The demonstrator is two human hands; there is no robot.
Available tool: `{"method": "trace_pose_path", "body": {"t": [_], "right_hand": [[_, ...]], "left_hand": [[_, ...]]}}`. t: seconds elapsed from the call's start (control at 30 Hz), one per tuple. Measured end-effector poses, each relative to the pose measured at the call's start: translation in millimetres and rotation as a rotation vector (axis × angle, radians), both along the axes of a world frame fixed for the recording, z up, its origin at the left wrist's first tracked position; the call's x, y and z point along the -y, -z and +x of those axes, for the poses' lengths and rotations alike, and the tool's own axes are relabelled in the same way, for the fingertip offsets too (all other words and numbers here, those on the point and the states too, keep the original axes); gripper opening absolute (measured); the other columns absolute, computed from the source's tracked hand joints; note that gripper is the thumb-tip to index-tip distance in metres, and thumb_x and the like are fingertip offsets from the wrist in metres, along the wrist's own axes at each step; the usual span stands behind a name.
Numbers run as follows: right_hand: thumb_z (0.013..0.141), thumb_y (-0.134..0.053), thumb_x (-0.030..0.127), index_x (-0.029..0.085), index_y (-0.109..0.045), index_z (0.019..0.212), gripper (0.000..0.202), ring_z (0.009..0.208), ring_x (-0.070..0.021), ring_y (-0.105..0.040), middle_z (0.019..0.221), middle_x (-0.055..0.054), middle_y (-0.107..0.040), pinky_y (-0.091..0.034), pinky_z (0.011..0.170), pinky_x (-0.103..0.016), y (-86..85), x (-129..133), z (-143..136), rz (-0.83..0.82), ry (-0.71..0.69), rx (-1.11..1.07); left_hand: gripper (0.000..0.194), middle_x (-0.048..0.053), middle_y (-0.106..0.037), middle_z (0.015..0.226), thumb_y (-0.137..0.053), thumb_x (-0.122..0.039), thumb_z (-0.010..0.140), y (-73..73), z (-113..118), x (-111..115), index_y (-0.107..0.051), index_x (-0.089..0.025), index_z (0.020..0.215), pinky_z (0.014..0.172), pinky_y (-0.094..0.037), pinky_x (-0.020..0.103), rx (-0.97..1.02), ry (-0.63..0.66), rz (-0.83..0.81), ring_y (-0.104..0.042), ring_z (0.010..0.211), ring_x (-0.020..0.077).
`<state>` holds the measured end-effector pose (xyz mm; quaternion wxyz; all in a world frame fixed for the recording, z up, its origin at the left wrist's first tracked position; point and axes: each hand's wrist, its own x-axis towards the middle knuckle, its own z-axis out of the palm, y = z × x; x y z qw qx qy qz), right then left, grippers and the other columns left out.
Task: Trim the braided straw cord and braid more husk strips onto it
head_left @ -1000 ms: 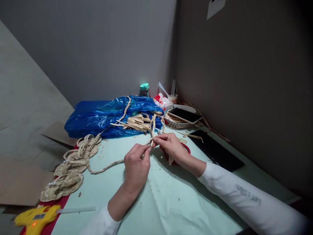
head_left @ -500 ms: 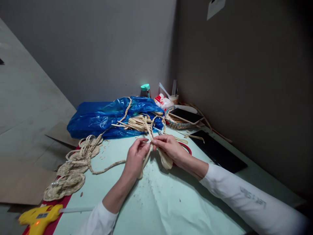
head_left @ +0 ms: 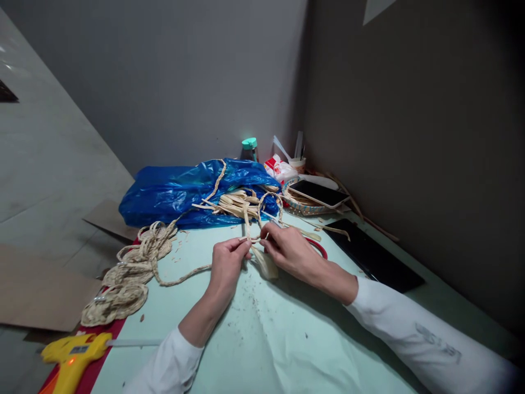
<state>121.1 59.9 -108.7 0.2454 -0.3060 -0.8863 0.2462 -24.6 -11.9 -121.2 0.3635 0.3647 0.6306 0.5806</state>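
Observation:
My left hand (head_left: 228, 262) is closed, its thumb and index finger pinching pale dried strips (head_left: 246, 219) at the working end of a braid. Close on its right, my right hand (head_left: 289, 249) has its fingers bent round another strand of the same pale material. A broad husk-like strip (head_left: 266, 264) hangs below the fingertips. The braided cord (head_left: 184, 279) runs from behind my left hand to coiled, looped bundles (head_left: 117, 300) at the table's left edge. More loose strips (head_left: 238, 202) lie at the mouth of a blue plastic bag (head_left: 164, 191).
A yellow glue gun (head_left: 76, 355) with a clear stick lies front left. Behind are a teal-lidded jar (head_left: 249, 146), a cup of tools (head_left: 297, 164) and a basket (head_left: 303, 208) bearing a phone (head_left: 320, 193). A black flat panel (head_left: 375, 254) lies at right, near the wall.
The view has shifted, moving the scene slightly right. My right hand has turned, its fingers now more curled, and the strips between my hands lie differently. The broad strip hangs nearer my left hand.

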Motion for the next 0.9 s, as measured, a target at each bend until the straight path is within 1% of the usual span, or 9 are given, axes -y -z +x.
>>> {"method": "trace_pose_path", "body": {"t": [0.1,0.2,0.37,0.47,0.57,0.63,0.77,0.83,0.9], "right_hand": [[0.091,-0.044,0.024,0.018,-0.056,0.084,0.015,0.060,-0.0162,-0.053,0.075,-0.008,-0.066,-0.028,0.058,-0.028,0.9,6,-2,0.062,0.004,0.041],[0.090,-0.041,0.021,0.017,-0.056,0.092,0.016,0.056,-0.0149,-0.050,0.074,-0.007,-0.066,-0.024,0.055,-0.028,2.5,19,-5,0.120,-0.079,0.071],[0.083,-0.045,0.011,0.015,-0.059,0.099,0.021,0.054,-0.0142,-0.048,0.076,-0.007,-0.067,-0.019,0.054,-0.029,3.3,31,-5,0.183,-0.176,0.171],[0.088,-0.048,0.021,0.018,-0.063,0.082,0.017,0.051,-0.0118,-0.044,0.064,-0.002,-0.062,-0.021,0.054,-0.028,2.3,22,-2,0.135,-0.165,0.024],[0.093,-0.046,0.039,0.017,-0.061,0.061,0.041,0.049,-0.0113,-0.044,0.053,-0.001,-0.056,-0.028,0.053,-0.027,1.6,5,-1,-0.100,0.066,-0.234],[0.091,-0.048,0.049,0.016,-0.064,0.065,0.044,0.049,-0.0116,-0.046,0.055,-0.002,-0.057,-0.030,0.050,-0.026,3.1,-5,-1,-0.351,0.152,-0.332],[0.081,-0.061,0.055,0.015,-0.066,0.077,0.040,0.049,-0.0084,-0.040,0.064,-0.001,-0.057,-0.025,0.042,-0.022,9.2,-14,-5,-0.856,-0.013,-0.549],[0.075,-0.068,0.049,0.015,-0.065,0.077,0.035,0.050,-0.0069,-0.036,0.068,0.000,-0.057,-0.024,0.042,-0.020,11.3,-14,-6,-0.940,-0.039,-0.674],[0.073,-0.071,0.045,0.014,-0.064,0.075,0.032,0.050,-0.0061,-0.034,0.067,0.000,-0.057,-0.025,0.042,-0.020,12.6,-13,-7,-0.933,0.005,-0.733]], "left_hand": [[0.023,-0.004,-0.044,0.042,-0.068,-0.032,0.069,-0.5,3,0,-0.067,-0.012,0.057,0.041,-0.013,0.022,0.002,-0.057,-0.009,-0.024,0.039,0.0046],[0.023,-0.006,-0.037,0.035,-0.069,-0.031,0.069,-0.4,3,0,-0.065,-0.013,0.055,0.041,-0.015,0.021,0.080,-0.041,-0.004,-0.027,0.037,0.0050],[0.025,-0.007,-0.041,0.040,-0.073,-0.033,0.066,4.7,-2,1,-0.073,-0.010,0.077,0.040,-0.012,0.018,0.307,0.086,-0.009,-0.026,0.037,0.0025],[0.028,-0.007,-0.041,0.043,-0.077,-0.034,0.065,3.8,-1,2,-0.073,-0.010,0.079,0.039,-0.012,0.017,0.359,0.106,-0.011,-0.023,0.037,0.0009],[0.029,-0.002,-0.057,0.056,-0.081,-0.033,0.062,-1.1,5,5,-0.073,-0.011,0.079,0.039,-0.019,0.015,0.413,0.093,-0.009,-0.033,0.039,0.0008],[0.031,0.000,-0.062,0.064,-0.082,-0.035,0.062,-4.1,9,7,-0.074,-0.011,0.080,0.041,-0.024,0.015,0.411,0.092,-0.015,-0.041,0.043,0.0022],[0.031,0.001,-0.061,0.064,-0.080,-0.036,0.064,-5.7,19,12,-0.074,-0.011,0.081,0.043,-0.025,0.016,0.360,0.138,-0.095,-0.041,0.045,0.0037],[0.031,0.000,-0.058,0.062,-0.078,-0.037,0.065,-5.2,23,13,-0.074,-0.011,0.082,0.042,-0.023,0.018,0.316,0.170,-0.136,-0.036,0.043,0.0037],[0.031,-0.001,-0.056,0.062,-0.076,-0.039,0.068,-4.3,27,12,-0.074,-0.012,0.083,0.043,-0.021,0.019,0.250,0.206,-0.133,-0.033,0.044,0.0042]]}}
